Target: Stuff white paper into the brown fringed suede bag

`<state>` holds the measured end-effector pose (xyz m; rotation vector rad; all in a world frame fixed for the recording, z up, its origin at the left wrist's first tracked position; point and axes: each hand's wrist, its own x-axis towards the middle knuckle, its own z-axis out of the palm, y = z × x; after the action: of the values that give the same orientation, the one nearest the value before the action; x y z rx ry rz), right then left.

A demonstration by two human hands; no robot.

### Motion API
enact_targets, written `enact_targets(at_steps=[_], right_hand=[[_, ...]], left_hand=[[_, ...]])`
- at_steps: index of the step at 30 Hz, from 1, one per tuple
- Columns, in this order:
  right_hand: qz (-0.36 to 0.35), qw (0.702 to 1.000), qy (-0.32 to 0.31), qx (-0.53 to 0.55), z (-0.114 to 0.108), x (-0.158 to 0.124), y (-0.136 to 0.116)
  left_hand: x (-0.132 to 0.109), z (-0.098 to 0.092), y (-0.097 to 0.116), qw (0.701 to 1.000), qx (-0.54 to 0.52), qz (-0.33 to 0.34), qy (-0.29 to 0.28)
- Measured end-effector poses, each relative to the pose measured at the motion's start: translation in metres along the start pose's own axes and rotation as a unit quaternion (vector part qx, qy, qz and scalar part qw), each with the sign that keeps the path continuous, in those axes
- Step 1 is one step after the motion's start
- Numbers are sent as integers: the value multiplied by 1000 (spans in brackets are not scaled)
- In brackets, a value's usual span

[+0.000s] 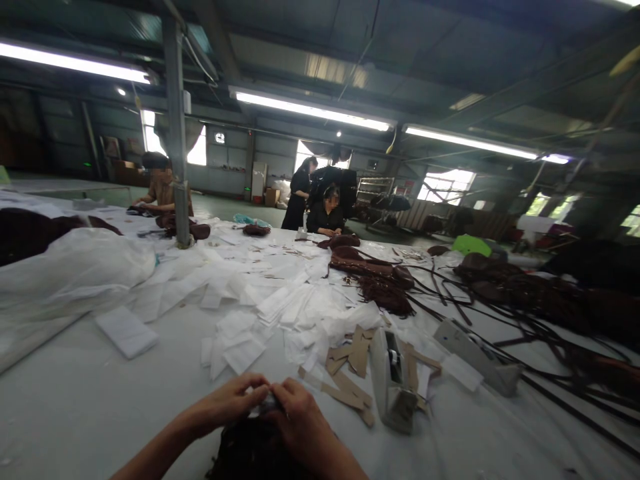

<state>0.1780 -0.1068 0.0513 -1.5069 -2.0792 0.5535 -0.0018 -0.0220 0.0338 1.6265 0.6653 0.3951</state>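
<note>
My left hand [240, 401] and my right hand [299, 415] meet at the front edge of the table, fingers closed and thumbs close together. Between them shows a small pale, crinkled piece of wrapping [271, 403], mostly covered by the fingers. Right below it is a dark, soft item [253, 448], almost black, which runs out of the bottom of the view. Its kind cannot be made out. The right hand overlaps its upper right side. To the right of my hands lie brown cardboard strips [345, 393] and a grey tape dispenser [393, 380].
White paper sheets [240, 343] spread over the table [75, 413]. A second dispenser [477, 357], dark brown bags [370, 267] and long straps [555, 353] lie to the right. A metal post [176, 133] rises at left. Several people [327, 217] are across the table.
</note>
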Motion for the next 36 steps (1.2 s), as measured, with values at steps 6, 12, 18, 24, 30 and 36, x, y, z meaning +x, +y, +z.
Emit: enact_targets(at_steps=[6, 12, 18, 24, 30, 36], right_hand=[[-3, 1000, 6, -23, 1, -2, 2], [1, 999, 38, 26, 4, -5, 6], [15, 997, -6, 80, 1, -7, 5], [25, 999, 18, 45, 14, -8, 16], [19, 996, 58, 72, 23, -10, 23], [10, 992, 72, 103, 21, -10, 23]], left_hand=[[7, 1, -3, 997, 60, 16, -52], [5, 9, -2, 990, 96, 89, -43], [-3, 13, -3, 993, 61, 90, -35], [1, 12, 0, 994, 66, 67, -53], [0, 12, -1, 996, 45, 44, -62], [-2, 15, -8, 998, -42, 10, -42]])
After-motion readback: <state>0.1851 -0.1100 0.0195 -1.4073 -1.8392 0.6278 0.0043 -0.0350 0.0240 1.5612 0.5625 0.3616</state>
